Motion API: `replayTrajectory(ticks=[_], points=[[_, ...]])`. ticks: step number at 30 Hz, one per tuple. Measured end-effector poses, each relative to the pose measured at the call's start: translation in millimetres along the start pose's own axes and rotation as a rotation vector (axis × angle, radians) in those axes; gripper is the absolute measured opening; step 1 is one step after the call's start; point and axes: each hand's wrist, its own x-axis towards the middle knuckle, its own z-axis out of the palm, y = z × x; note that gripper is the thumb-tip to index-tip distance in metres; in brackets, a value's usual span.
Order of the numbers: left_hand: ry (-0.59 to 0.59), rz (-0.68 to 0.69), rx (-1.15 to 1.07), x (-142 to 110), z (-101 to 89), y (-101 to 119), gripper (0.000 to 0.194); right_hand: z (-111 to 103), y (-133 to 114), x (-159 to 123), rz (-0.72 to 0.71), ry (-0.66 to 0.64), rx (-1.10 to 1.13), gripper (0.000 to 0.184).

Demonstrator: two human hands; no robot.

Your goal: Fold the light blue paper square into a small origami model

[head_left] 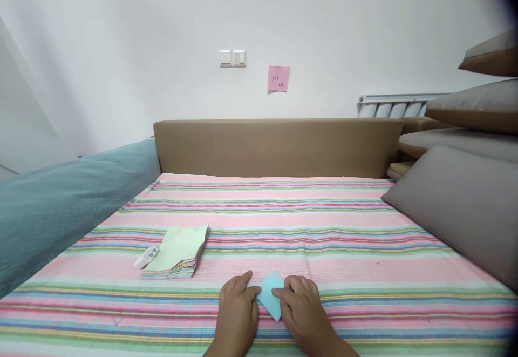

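Note:
A small piece of light blue origami paper (270, 294), folded into a diamond shape, lies on the striped cloth between my hands. My left hand (238, 307) is at its left corner; the thumb tip presses that edge while the index finger points forward beside it. On the other side, my right hand (301, 307) is closed over the right edge, thumb on top of the paper and fingers curled. The curled fingers hide the paper's right corner.
A pile of coloured paper sheets (178, 246), pale green on top, lies to the left with a small white object (146, 257) against it. Grey cushions (453, 200) are stacked at right. A brown backrest (279, 149) and a blue-green covered side (81, 195) border the striped cloth (343, 216).

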Motion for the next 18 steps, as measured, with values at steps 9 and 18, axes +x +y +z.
replayTrajectory(ticks=[9, 18], points=[[0.032, 0.003, -0.018, -0.8, 2.2, -2.7, 0.039, -0.3, 21.4, -0.8, 0.088, 0.002, -0.009, 0.027], [-0.027, -0.059, -0.070, 2.3, -5.4, 4.4, 0.018, 0.1, 20.7, 4.4, 0.127, 0.011, 0.015, 0.018]])
